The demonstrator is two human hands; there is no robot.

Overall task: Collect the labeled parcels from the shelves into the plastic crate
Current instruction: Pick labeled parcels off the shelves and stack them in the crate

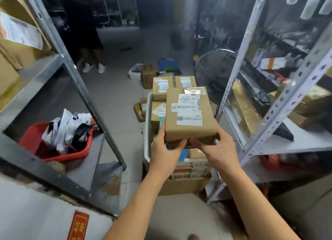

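Observation:
I hold a brown cardboard parcel (189, 114) with white shipping labels on top, level above the white plastic crate (148, 124) on the floor between two shelf racks. My left hand (164, 148) grips its near left corner and my right hand (218, 146) grips its near right edge. The crate holds several labeled cardboard parcels (162, 88), partly hidden under the held one. More boxes (316, 101) lie on the right shelf.
A grey metal rack on the left carries a red basket (36, 141) with plastic bags. A black floor fan (213, 72) stands behind the crate. Loose boxes (148, 74) lie on the floor further back. A person's legs and white shoes (93, 67) stand in the aisle.

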